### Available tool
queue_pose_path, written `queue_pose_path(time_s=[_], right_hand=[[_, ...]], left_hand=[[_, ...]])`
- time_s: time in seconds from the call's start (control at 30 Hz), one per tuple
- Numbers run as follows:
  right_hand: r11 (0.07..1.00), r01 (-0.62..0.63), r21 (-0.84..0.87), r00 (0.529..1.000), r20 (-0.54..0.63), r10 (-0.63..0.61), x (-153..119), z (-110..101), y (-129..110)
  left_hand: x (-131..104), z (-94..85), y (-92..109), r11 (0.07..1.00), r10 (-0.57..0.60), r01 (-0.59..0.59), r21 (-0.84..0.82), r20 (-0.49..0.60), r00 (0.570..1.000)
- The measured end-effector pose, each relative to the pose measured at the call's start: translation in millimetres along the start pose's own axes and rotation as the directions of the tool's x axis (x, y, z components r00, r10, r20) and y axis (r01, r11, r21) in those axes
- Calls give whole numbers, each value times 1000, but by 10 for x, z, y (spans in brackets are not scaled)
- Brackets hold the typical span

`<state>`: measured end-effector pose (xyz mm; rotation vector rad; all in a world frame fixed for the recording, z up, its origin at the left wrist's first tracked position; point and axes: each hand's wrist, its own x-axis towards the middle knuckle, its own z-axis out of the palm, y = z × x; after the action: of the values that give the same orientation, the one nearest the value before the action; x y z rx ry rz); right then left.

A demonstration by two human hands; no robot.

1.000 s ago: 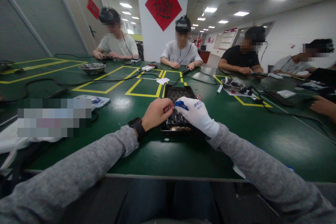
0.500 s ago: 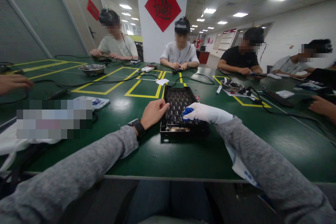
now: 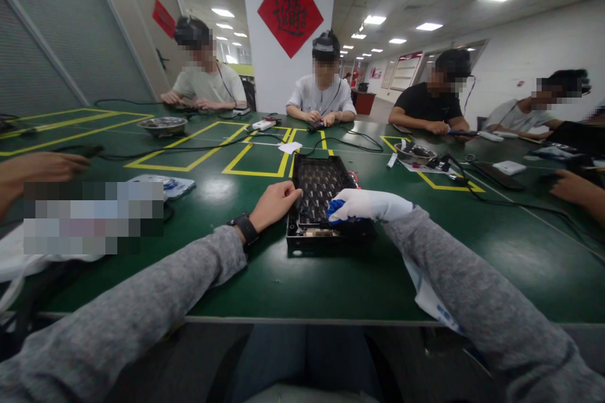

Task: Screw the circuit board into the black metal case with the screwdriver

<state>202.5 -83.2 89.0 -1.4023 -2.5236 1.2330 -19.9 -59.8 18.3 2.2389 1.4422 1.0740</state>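
In front of me on the green table lies a black rectangular case [image 3: 307, 242], its open top showing a dark, patterned inside. A small metallic part [image 3: 321, 233] shows at its near end. My left hand [image 3: 275, 204], bare with a black watch on the wrist, is closed with curled fingers at the case's left edge. My right hand [image 3: 362, 204] wears a white glove with blue at the fingers. It rests over the right side of the case with its fingers bent inward. Whatever those fingers hold, if anything, is hidden.
A metal bowl [image 3: 163, 126] stands far left, another bowl [image 3: 416, 152] with dark items at right. Cables [image 3: 189, 154] and yellow tape [image 3: 255, 172] cross the table. A plastic packet [image 3: 179, 186] lies left. Several co-workers sit around; one's hand [image 3: 51, 167] reaches in from the left.
My gloved right hand has moved slightly toward me over the case. My left hand stays at the edge. The co-worker's hand at left has come further into view.
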Motion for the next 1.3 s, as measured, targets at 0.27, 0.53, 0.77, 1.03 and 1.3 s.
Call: queue_pose_path(time_s=[0.27,0.53,0.77,1.03,1.3], right_hand=[[988,-141,-64,979,-158,130,64,33,-25],[995,-69,-68,989,-135,59,98,46,28],[996,-83,-24,979,-190,77,88,29,16],[998,-47,48,955,-291,58,111,21,70],[746,-629,-221,547,-807,222,32,-198,311]], left_hand=[[-5,7,16,1000,-3,3,12,4,1000],[0,3,0,1000,8,-8,14,11,1000],[-6,8,-1,1000,-10,10,13,3,1000],[-1,10,-28,1000,-9,9,11,2,1000],[4,17,-31,999,-36,36,0,-27,999]])
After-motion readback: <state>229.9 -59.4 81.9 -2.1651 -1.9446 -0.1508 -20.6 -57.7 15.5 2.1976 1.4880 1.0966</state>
